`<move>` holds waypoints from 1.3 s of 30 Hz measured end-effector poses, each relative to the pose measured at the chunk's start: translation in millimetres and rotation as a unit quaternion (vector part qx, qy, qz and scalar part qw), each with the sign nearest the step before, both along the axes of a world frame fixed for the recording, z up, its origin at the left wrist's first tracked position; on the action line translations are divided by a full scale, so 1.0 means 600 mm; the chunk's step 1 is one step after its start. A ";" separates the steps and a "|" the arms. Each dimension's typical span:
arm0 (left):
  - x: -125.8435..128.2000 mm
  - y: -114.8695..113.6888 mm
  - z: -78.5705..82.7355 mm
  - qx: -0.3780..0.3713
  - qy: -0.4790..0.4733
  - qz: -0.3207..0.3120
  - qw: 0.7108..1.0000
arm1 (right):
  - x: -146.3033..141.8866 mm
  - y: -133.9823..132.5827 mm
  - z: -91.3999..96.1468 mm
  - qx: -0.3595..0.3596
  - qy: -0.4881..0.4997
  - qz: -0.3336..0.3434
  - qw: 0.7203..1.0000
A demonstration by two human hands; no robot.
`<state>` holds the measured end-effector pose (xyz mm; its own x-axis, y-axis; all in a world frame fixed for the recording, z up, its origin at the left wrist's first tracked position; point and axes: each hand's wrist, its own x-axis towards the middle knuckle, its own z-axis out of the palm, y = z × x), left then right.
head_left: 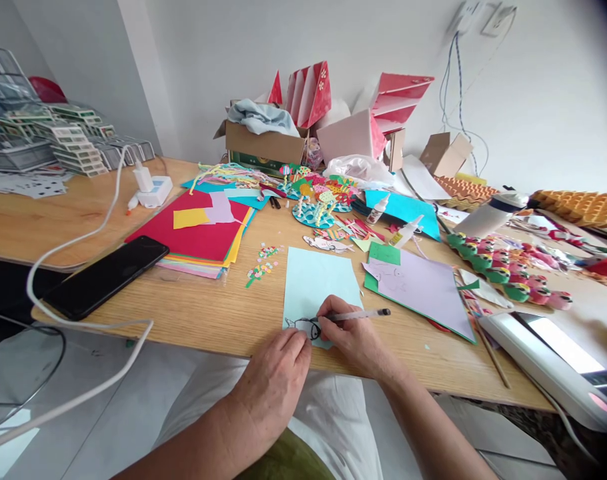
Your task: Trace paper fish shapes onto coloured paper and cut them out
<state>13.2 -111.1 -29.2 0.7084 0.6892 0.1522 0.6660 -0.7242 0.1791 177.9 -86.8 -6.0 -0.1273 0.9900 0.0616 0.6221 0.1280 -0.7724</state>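
Observation:
A pale blue sheet of paper [317, 281] lies near the front edge of the wooden table [203, 313]. My right hand [352, 337] is closed round a clear pen [359, 315], whose tip rests on a small black drawing [307, 327] at the sheet's lower corner. My left hand [275, 377] lies on the table edge with its fingers curled down, pressing the lower left corner of the sheet beside the drawing.
A black phone [105, 275] and a white cable [78, 247] lie at the left. A stack of coloured paper [201, 233], a lilac sheet [423, 287], glue bottles [378, 209], paper craft figures [503, 270], boxes [263, 143] and a white device [553, 367] crowd the table.

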 end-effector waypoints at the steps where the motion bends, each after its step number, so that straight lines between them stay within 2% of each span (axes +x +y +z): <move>1: 0.000 0.000 -0.001 0.000 -0.002 -0.001 1.000 | 0.001 0.000 0.000 0.000 -0.002 0.002 1.000; 18: -0.001 0.003 -0.004 0.028 -0.009 -0.012 0.999 | 0.019 -0.024 0.003 0.003 -0.038 -0.011 0.999; 30: -0.002 0.004 -0.004 0.023 -0.013 -0.014 1.000 | 0.019 -0.035 0.011 0.010 -0.046 -0.020 0.999; 35: -0.004 0.006 -0.003 0.022 -0.016 -0.020 0.999 | 0.032 -0.045 0.009 0.071 0.057 -0.093 0.992; 37: -0.004 0.007 -0.001 0.024 -0.011 -0.026 0.999 | 0.034 -0.051 -0.001 0.094 0.030 -0.127 0.987; 39: -0.005 0.010 0.004 0.020 -0.008 -0.033 0.999 | 0.034 -0.058 -0.013 0.124 -0.042 -0.147 0.980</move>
<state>10.4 -105.3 -26.8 0.7488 0.6349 0.1905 0.6143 -0.7726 0.1602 198.1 -121.6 -14.0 0.1472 0.9404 0.3065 0.7208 0.1102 -0.6843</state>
